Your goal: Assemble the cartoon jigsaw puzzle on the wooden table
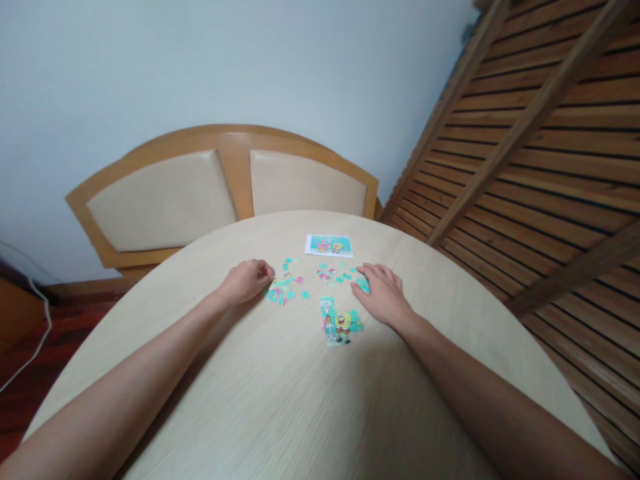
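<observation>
My left hand (249,281) is at the left edge of a loose pile of jigsaw pieces (281,292), thumb and fingers pinched together. Whatever lies between its fingertips is hidden. On the right, my right hand (381,293) rests with thumb and fingers apart over a few teal jigsaw pieces (362,284), partly covering them. Between the hands is a small cluster of pink and white pieces (327,273). Closer to me, a partly joined jigsaw (336,323) shows a yellow square cartoon figure beside a pale, tall one.
A printed reference picture (329,245) lies flat near the far side of the round wooden table (240,393). Behind the table stands a bench backrest with cream panels (165,200). A slatted wooden screen (525,147) rises on the right, and a white cable (47,313) hangs at left.
</observation>
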Tool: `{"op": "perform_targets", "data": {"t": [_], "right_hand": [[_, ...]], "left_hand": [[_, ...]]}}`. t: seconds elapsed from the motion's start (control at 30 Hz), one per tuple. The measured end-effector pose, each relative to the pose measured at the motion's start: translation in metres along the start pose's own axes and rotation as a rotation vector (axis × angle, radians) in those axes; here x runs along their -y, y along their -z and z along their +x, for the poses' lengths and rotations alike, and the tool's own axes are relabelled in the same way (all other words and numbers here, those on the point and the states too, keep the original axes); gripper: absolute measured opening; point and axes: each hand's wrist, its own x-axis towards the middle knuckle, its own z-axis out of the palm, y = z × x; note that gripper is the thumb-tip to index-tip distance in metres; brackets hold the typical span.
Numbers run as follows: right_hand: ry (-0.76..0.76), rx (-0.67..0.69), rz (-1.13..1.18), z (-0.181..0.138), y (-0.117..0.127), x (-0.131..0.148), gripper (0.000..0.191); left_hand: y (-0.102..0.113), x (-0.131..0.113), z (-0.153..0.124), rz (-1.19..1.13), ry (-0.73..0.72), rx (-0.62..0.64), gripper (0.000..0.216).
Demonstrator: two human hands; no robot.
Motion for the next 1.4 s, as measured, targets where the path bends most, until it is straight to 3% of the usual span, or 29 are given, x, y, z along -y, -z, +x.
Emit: {"op": "perform_targets", "data": {"t": [0.47,0.73,0.93,1.2,1.4], "right_hand": [[0.003,-0.008,-0.016,-0.001,0.001,0.001,0.044],[-0.018,-0.001,-0.012,-0.002,0.004,0.004,0.045],[0.010,-0.005,0.015,-0.001,0.004,0.002,0.040],[0.111,0.005,0.092,-0.002,0.006,0.005,0.041],[-0.021,-0.041,0.108,-0.003,0.011,0.006,0.037]], "left_hand": [[0.007,-0.005,-0.005,0.068,0.023,0.022,0.023],[0.016,-0.006,-0.010,-0.034,-0.076,0.149,0.034],[0.004,-0.016,-0.010,0.045,-0.034,0.025,0.031],[-0.009,-0.023,-0.013,0.075,-0.196,-0.120,0.030],[-0.021,-0.027,-0.017,0.059,-0.285,-0.216,0.034]]}}
